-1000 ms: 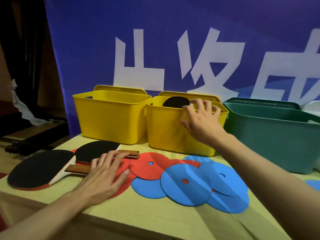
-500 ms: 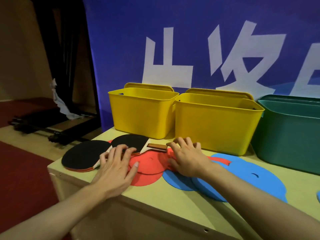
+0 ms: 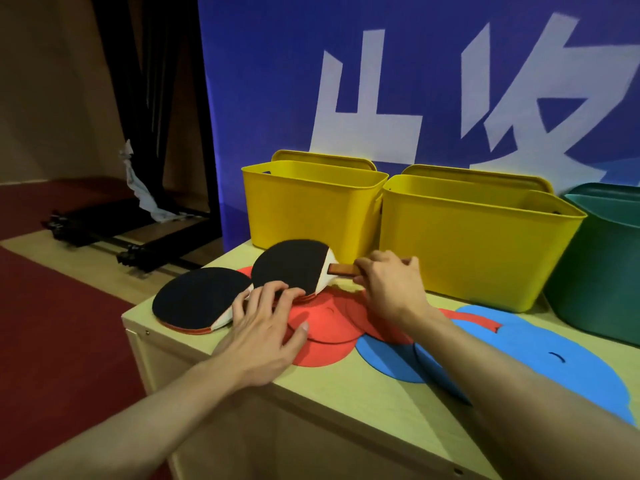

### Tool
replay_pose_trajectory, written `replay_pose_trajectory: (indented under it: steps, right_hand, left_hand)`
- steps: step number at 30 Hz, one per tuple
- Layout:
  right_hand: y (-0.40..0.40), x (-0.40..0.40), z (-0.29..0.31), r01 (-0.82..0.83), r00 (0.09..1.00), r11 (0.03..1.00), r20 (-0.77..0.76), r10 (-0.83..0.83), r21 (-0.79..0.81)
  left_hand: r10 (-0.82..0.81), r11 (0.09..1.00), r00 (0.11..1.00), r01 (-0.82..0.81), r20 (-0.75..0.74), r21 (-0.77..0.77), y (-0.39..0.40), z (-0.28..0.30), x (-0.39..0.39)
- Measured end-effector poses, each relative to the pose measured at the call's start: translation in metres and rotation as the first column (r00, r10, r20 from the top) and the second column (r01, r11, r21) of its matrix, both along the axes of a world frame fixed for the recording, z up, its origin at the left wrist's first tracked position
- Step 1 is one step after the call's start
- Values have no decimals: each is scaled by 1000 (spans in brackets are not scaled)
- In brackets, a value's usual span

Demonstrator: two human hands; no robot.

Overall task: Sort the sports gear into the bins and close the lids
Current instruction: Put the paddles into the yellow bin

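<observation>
Two black-faced table tennis paddles are at the table's left end. My right hand [image 3: 389, 285] grips the wooden handle of the far paddle [image 3: 292, 266] and holds its blade tilted up off the table. The near paddle [image 3: 199, 297] lies flat by the corner. My left hand [image 3: 265, 329] rests palm down, fingers spread, over that paddle's handle and the red discs [image 3: 325, 327]. Blue discs [image 3: 540, 348] overlap to the right. Behind stand two open yellow bins [image 3: 311, 209] [image 3: 474, 237] and a green bin [image 3: 602, 271].
Yellow lids lean upright behind each yellow bin against a blue banner [image 3: 381, 81]. The table's left edge and corner [image 3: 138, 327] drop off to a red floor. Black metal stands [image 3: 104, 237] lie on the floor at the left.
My right hand left the yellow bin, came down to the table and took the far paddle's handle, lifting its blade. The view has swung left. My left hand has stayed on the near paddle's handle.
</observation>
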State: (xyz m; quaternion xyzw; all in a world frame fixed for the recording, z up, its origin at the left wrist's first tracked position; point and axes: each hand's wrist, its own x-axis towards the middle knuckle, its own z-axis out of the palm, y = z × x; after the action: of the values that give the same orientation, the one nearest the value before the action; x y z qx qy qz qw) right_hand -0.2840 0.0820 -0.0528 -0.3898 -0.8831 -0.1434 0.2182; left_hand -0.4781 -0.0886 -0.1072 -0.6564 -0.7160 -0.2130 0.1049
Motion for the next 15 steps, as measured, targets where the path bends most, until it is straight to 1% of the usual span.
replay_pose_trajectory:
  steps: [4, 6, 8, 10, 13, 15]
  right_hand:
    - [-4, 39, 32, 30, 999, 983, -20, -27, 180]
    - [-7, 64, 51, 34, 999, 973, -15, -32, 229]
    - [-9, 90, 73, 57, 998, 967, -28, -52, 247]
    - [-9, 117, 95, 90, 995, 963, -62, -77, 252]
    - [-2, 152, 129, 116, 987, 966, -139, -85, 231]
    - [9, 171, 146, 149, 975, 967, -197, -108, 208]
  left_hand:
    - [-40, 999, 998, 40, -41, 16, 0, 1, 0]
    - [-48, 999, 997, 49, -61, 12, 0, 4, 1]
    - [-80, 997, 992, 82, -101, 12, 2, 7, 5]
    - [-114, 993, 987, 116, -110, 12, 12, 12, 12]
    - [-105, 994, 990, 106, -96, 13, 32, 20, 19]
    - [-114, 993, 985, 114, -132, -2, 43, 21, 22]
